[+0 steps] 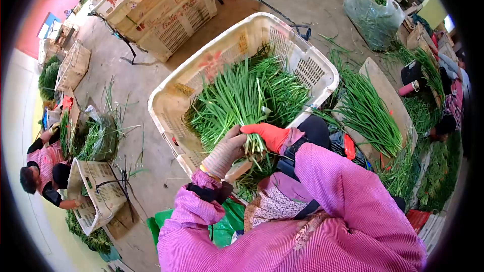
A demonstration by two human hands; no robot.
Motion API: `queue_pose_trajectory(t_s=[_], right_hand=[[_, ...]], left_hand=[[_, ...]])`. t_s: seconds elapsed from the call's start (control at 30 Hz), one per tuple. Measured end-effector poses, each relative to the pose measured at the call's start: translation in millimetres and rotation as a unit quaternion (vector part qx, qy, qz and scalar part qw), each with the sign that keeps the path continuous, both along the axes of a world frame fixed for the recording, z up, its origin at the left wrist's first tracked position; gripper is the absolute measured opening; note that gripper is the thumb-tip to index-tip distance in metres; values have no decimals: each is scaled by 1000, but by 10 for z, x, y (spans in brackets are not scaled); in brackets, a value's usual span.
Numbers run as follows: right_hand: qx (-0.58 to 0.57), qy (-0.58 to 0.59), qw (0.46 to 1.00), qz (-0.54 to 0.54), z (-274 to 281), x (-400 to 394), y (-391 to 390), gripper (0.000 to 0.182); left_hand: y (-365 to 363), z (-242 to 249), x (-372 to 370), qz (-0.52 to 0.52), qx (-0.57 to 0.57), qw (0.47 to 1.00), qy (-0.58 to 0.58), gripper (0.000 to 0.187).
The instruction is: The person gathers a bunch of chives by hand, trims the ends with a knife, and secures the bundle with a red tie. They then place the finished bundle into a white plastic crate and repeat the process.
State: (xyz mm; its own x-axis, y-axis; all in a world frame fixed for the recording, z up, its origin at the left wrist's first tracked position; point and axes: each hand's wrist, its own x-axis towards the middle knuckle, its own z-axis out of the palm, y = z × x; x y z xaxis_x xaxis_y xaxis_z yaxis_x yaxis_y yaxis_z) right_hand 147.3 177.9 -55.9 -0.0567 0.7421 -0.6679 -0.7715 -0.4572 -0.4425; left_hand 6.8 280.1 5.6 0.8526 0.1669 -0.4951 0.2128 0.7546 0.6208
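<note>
My left hand (225,152), in a pale knit glove, is closed around the white stem ends of a bunch of chives (239,98). My right hand (271,136), in an orange-red glove, grips the same stems from the other side. The long green leaves point away from me over a whitish plastic crate (322,83) with slotted walls. More loose greens (290,98) fill the crate's lower part. Between my hands the cut stem ends (255,146) stick out toward my lap. Some fingertips are hidden behind the bunch.
To my right, a board (370,70) carries a pile of chives (373,113). A clear bag of greens (373,12) stands beyond it. Stacked crates (166,15) stand ahead. At left, a person (45,171) sits beside another crate (103,194); another person (454,90) is at far right.
</note>
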Motion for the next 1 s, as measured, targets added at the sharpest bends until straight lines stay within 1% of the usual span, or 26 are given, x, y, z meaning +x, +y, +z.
queue_pose_trajectory(t_s=[0.03,0.07,0.13,0.17,0.2,0.27,0.33,0.37,0.4,0.43,0.47,0.5,0.53,0.6,0.63,0.67,0.7,0.73,0.77,0.8,0.83,0.87,0.9,0.93,0.97,1.0], right_hand=[[17,-7,1000,0,3,22,-37,31],[32,8,999,3,-35,37,-68,31],[56,46,997,-3,-4,40,-128,32],[55,46,997,-4,51,38,-159,32],[58,47,997,7,130,37,-188,34],[60,48,997,16,177,36,-226,36],[71,82,994,-5,184,14,-238,40],[87,89,992,9,111,29,-244,42],[89,88,992,10,95,46,-265,42],[82,70,994,22,92,65,-283,42],[77,51,995,34,103,71,-283,42],[89,65,993,50,244,42,-291,40],[68,77,992,73,170,78,-327,38],[60,54,995,55,306,-22,-378,39],[59,67,994,61,447,-60,-421,36],[62,53,995,63,423,-66,-449,32],[59,31,996,61,501,-73,-485,32],[58,8,997,60,608,-74,-514,32],[53,-49,995,70,710,-73,-528,37],[88,-120,987,66,717,-99,-553,41],[160,-198,966,51,695,-141,-561,42],[230,-276,933,35,694,-194,-555,43],[252,-299,919,45,769,-259,-553,49],[256,-448,854,66,589,-343,-492,53],[232,-530,815,42,848,-437,-585,55],[204,-606,769,14,1142,-536,-708,56]], left_hand=[[-9,67,-88,-5,-6,1000,11,50],[-3,219,-120,-5,-7,1000,12,50],[58,455,-192,-96,50,989,97,57],[76,640,-217,-128,149,971,135,60],[96,764,-260,-111,221,953,177,46],[274,776,-383,-35,286,927,239,37],[470,483,-578,130,343,895,253,36],[555,347,-670,134,304,906,264,50],[529,202,-693,136,305,905,263,50],[482,48,-708,123,180,939,267,66],[448,-142,-741,107,52,957,265,82],[443,-439,-794,24,-24,976,213,104],[291,-551,-726,40,-68,978,191,103],[-29,-158,-491,76,-55,986,141,92],[-107,-49,-412,80,-43,986,139,89],[-157,42,-366,85,-30,987,137,86],[-189,158,-357,85,6,983,161,83],[-250,308,-368,94,-9,988,123,78],[-279,284,-373,91,-18,994,58,77],[-304,269,-382,86,-27,996,-7,76],[-300,282,-407,79,-13,996,-30,77],[-369,350,-330,90,12,990,-106,78],[-427,410,-285,95,72,984,-130,80],[-485,483,-250,100,131,974,-156,82],[-574,667,-215,74,122,976,-165,81],[-601,569,-227,90,143,975,-141,74]])
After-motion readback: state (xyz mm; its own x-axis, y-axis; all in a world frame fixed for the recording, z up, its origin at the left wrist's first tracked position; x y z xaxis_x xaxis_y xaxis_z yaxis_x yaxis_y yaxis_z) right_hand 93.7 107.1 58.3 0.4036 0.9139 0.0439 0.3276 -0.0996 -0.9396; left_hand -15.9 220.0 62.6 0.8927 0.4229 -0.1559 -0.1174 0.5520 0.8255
